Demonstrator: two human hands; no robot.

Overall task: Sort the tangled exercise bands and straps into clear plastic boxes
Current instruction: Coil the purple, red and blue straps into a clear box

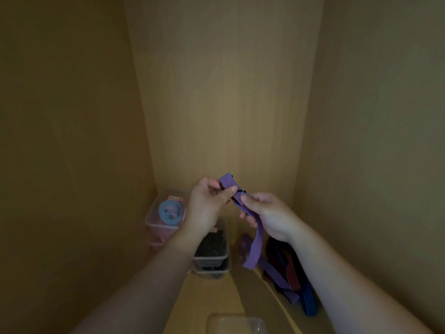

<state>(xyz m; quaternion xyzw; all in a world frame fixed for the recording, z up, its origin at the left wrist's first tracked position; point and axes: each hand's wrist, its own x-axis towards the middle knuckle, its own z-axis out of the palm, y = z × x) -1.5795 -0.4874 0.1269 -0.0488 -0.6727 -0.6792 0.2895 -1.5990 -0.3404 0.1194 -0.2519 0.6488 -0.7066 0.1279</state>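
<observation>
From the head camera, both hands are raised inside a wooden cabinet, sharing one striped purple strap [255, 239]. The left hand [208, 203] pinches its upper folded end by a black ring, fingers curled. The right hand [267, 213] grips it just below; its tail hangs over the tangled straps [286, 273] on the shelf.

Wooden walls [72, 141] close three sides; boxes [212, 251] left and strap pile [284, 271] right leave a bare floor lane [212, 295] between.
</observation>
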